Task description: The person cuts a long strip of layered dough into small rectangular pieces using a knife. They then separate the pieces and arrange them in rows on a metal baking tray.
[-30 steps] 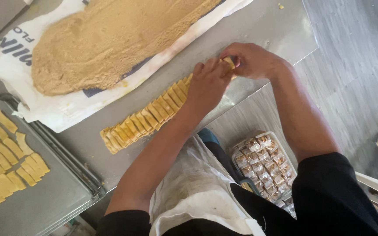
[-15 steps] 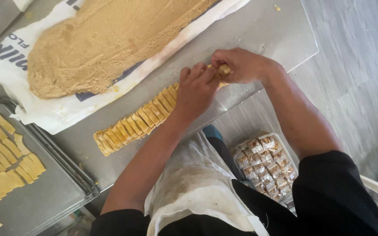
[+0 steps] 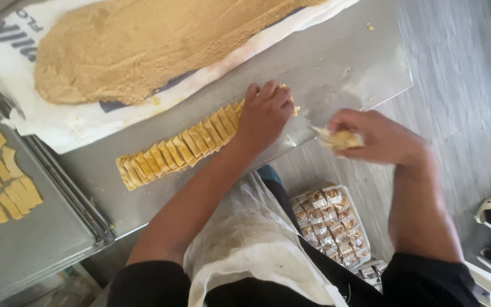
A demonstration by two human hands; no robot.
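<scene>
Left hand (image 3: 265,113) pressed flat, fingers spread, on right end of wrapped-sweet row (image 3: 177,150) at frame centre, likely bracing it. Right hand (image 3: 379,136) closed around one wrapped piece (image 3: 339,139) off table edge (image 3: 370,102), centre right. Brown powder on sack (image 3: 143,48) upper left; tray of pieces (image 3: 7,170) far left.

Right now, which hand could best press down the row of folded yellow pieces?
Probably the left hand: it rests on the row of folded yellow pieces. The right hand is off the table edge, gripping a crumpled piece.
</scene>
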